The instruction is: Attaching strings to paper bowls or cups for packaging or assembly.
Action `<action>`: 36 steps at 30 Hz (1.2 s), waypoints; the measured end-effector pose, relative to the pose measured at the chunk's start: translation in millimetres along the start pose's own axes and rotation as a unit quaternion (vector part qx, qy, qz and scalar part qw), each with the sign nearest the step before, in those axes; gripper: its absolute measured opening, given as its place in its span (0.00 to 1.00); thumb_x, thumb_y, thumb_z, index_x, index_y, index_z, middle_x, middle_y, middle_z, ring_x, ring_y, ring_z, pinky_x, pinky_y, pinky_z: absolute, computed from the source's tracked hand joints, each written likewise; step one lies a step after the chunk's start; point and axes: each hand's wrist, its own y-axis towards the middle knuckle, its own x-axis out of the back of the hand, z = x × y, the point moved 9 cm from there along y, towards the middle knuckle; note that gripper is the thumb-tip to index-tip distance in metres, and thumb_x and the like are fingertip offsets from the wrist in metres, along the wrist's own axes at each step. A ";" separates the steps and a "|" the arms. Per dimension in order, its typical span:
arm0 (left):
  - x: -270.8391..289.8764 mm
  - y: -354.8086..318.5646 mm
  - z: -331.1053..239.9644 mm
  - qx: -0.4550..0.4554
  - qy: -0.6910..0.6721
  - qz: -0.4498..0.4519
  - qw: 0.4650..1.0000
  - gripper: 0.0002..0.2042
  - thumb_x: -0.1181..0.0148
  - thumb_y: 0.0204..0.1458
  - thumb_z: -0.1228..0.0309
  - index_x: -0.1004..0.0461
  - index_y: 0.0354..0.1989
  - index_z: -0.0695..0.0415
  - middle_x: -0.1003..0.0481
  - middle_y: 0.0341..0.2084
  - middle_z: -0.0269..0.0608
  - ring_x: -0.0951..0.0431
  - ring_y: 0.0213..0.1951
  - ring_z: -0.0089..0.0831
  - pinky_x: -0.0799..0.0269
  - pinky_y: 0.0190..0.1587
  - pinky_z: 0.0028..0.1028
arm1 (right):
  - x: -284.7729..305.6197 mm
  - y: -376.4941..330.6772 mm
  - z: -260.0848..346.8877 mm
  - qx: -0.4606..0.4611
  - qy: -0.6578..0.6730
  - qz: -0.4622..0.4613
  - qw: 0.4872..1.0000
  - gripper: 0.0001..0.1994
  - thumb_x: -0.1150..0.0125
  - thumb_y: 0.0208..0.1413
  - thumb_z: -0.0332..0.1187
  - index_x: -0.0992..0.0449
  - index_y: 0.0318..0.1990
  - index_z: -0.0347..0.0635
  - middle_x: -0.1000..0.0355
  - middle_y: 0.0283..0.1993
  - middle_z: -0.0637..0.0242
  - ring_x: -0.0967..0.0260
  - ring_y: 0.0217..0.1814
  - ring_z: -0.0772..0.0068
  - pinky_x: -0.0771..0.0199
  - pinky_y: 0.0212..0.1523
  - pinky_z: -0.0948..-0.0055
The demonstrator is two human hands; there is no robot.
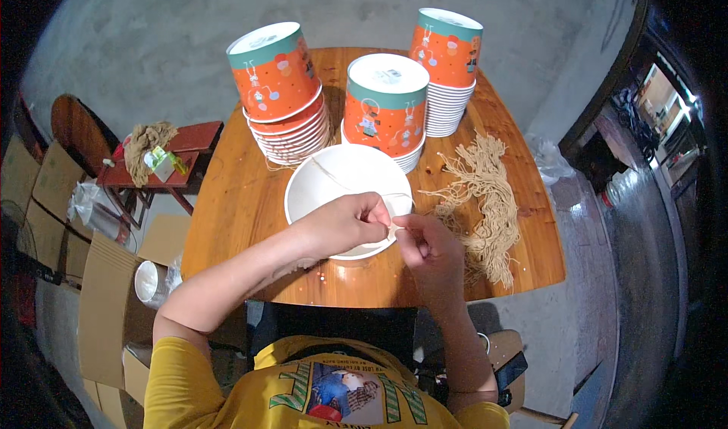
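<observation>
A white paper tub (pixel 303 194) stands at the near middle of the wooden table, its open mouth toward me. Over its near rim my left hand (pixel 349 223) and my right hand (pixel 431 251) meet, fingertips almost touching. Both are closed in a pinch on a thin pale string (pixel 327 172); part of it runs across the tub's mouth and a bit curves above the fingers. The exact point where the fingers grip it is hidden. To the right of my right hand lies a loose bundle of beige strings (pixel 489 209).
Behind the tub stand three stacks of upside-down paper tubs, orange and green on top: a left stack (pixel 274 80), a middle stack (pixel 387 110) and a right stack (pixel 447 53). Cardboard (pixel 106 308) and a red bench (pixel 201 141) are at the left. A phone (pixel 510 370) lies below the table's right edge.
</observation>
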 end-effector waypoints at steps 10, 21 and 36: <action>-8.6 1.4 7.5 0.107 -0.226 0.049 0.967 0.05 0.45 0.49 0.78 0.31 0.33 0.56 0.26 0.28 0.31 0.27 0.29 0.16 0.29 0.34 0.14 | 0.0 1.9 8.5 0.053 -0.027 0.020 0.998 0.06 0.40 0.52 0.28 0.25 0.38 0.40 0.28 0.33 0.59 0.27 0.33 0.60 0.27 0.35 0.67; 0.0 7.3 9.3 0.045 -0.183 0.003 0.982 0.03 0.46 0.56 0.72 0.31 0.35 0.57 0.27 0.29 0.31 0.30 0.28 0.16 0.32 0.33 0.16 | 13.3 14.0 40.1 0.176 -0.032 0.000 0.984 0.05 0.42 0.51 0.23 0.24 0.35 0.39 0.34 0.27 0.64 0.35 0.24 0.71 0.36 0.27 0.75; -9.0 4.0 -7.8 -0.028 -0.124 0.005 0.992 0.06 0.41 0.54 0.72 0.29 0.37 0.60 0.28 0.29 0.31 0.31 0.31 0.17 0.34 0.37 0.18 | 11.9 40.5 26.3 0.170 0.053 0.061 0.982 0.11 0.49 0.61 0.37 0.24 0.35 0.40 0.32 0.26 0.61 0.31 0.27 0.63 0.31 0.28 0.66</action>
